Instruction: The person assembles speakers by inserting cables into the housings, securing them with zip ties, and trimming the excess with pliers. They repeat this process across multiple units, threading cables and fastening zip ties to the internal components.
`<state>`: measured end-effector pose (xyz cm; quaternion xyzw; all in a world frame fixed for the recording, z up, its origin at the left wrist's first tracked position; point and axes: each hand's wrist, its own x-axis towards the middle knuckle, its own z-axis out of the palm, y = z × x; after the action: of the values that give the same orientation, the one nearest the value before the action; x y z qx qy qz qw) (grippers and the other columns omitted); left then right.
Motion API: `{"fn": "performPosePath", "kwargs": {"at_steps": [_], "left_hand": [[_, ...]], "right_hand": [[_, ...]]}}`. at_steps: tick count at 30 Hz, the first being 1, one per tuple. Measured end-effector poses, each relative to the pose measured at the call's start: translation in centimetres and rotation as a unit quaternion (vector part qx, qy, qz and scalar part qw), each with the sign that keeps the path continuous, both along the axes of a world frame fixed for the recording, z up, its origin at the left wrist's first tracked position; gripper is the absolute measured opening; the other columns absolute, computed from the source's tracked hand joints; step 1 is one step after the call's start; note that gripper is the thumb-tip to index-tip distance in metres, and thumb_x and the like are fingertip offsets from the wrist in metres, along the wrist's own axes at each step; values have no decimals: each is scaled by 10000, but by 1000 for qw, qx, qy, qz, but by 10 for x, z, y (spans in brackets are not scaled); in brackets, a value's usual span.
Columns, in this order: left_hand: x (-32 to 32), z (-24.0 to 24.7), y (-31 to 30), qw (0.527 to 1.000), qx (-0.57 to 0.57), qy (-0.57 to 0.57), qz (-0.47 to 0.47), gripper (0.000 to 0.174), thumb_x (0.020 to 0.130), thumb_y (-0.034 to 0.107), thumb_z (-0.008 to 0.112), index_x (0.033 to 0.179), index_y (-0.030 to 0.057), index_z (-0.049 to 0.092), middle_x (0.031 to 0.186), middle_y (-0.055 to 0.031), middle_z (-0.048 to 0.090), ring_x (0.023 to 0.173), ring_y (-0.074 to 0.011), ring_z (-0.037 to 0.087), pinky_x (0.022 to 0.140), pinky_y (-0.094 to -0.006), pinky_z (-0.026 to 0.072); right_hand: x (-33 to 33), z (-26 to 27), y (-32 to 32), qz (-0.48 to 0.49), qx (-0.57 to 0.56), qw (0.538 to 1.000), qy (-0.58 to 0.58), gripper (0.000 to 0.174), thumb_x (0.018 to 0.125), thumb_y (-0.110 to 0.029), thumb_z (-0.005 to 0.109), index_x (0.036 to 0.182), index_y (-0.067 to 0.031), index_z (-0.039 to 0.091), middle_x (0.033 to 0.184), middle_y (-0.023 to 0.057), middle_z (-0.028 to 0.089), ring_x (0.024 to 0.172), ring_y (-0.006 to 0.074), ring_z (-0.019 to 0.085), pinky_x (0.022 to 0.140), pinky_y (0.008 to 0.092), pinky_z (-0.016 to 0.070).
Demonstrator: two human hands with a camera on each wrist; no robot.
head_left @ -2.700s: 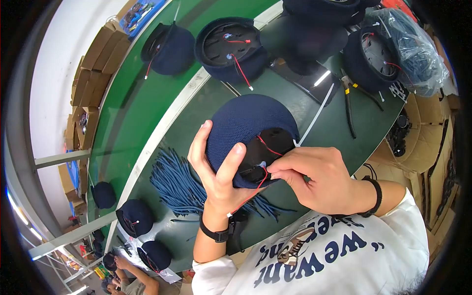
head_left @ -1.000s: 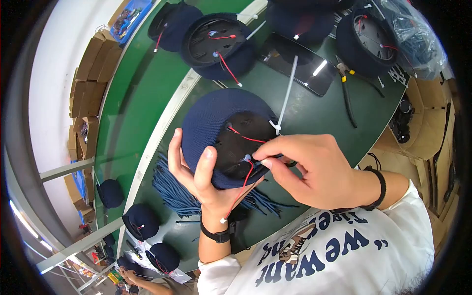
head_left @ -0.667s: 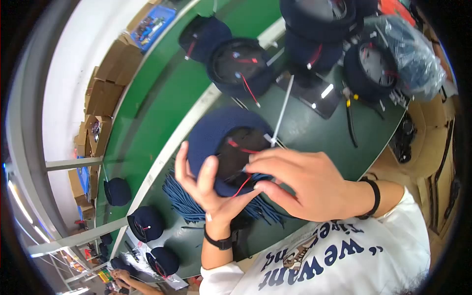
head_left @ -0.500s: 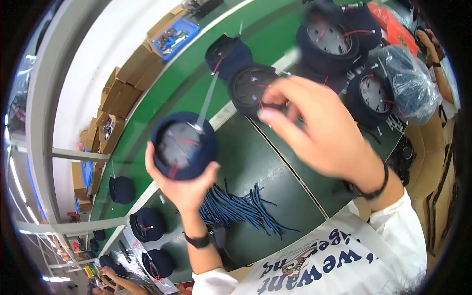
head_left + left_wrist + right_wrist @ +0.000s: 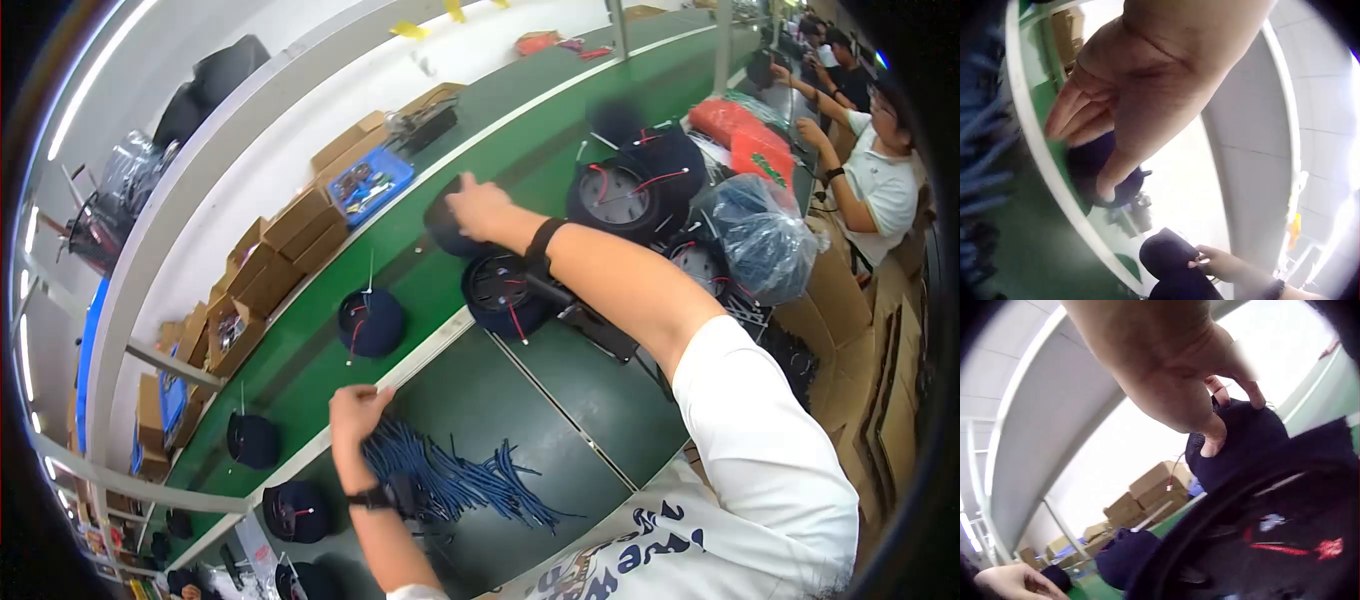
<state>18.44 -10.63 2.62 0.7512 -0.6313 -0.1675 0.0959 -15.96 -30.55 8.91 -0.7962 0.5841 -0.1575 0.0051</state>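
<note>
On the green belt, my right hand [image 5: 480, 212] grips a navy fabric-covered round part [image 5: 440, 228]; the right wrist view shows thumb and fingers of the hand [image 5: 1179, 381] on its cover [image 5: 1241, 447]. My left hand [image 5: 357, 412] holds nothing, by the rail near dark-blue strips [image 5: 450, 475]. Loosely bent fingers of this hand [image 5: 1141, 87] show in the left wrist view. Just beyond it, another navy round part [image 5: 380, 325] rests on the belt, its black inside and red wire facing left and a white tie sticking up.
An open navy part [image 5: 485, 285] with red wires lies below my right forearm, several more to the right beside a plastic bag [image 5: 765, 240]. Others lie lower left. A blue tray [image 5: 375, 185] and cardboard boxes [image 5: 300, 230] line the belt's far side. Another person [image 5: 870, 185] is at right.
The view has swung toward the belt. My left hand has let go of its navy part, now on the belt. My right hand has reached outward and taken hold of another one.
</note>
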Motion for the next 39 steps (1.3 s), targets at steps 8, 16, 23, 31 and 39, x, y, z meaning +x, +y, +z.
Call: {"fn": "performPosePath", "kwargs": {"at_steps": [8,16,23,31,39], "left_hand": [[-141,69,86,872,-249,421,19,314,1056,278,658,1203,48,504,883,-56,566,739,-102,609,507,-240,469],[-158,34,82,921,-87,305,-227,155,879,-10,717,925,12,570,660,-10,507,596,-74,475,550,-267,397],[-164,41,31,905,-234,214,-283,194,859,29,801,999,12,668,811,-65,620,814,-210,643,704,-322,515],[-222,46,116,841,-248,141,-459,330,740,136,877,1050,94,771,944,-34,694,896,-262,672,855,-393,527],[-209,15,113,855,-263,233,-382,266,786,44,822,1046,52,766,797,-38,600,791,-236,612,794,-377,486]], "right_hand": [[14,28,248,120,-201,971,-58,290,782,-270,790,941,-86,632,1029,103,583,863,243,662,665,383,568],[-11,-45,369,176,-46,978,-105,332,919,-309,723,1049,-18,630,882,64,519,616,143,654,511,277,527],[-77,-13,342,122,16,922,-367,161,942,-105,730,1099,-73,745,811,68,629,590,171,585,539,312,472],[-109,-32,289,215,192,871,-397,172,911,-8,739,1083,-20,740,920,94,689,760,198,682,681,313,541],[-114,-73,293,196,335,681,-621,76,992,-3,684,1058,30,704,1010,71,717,912,128,687,826,293,566]]}}
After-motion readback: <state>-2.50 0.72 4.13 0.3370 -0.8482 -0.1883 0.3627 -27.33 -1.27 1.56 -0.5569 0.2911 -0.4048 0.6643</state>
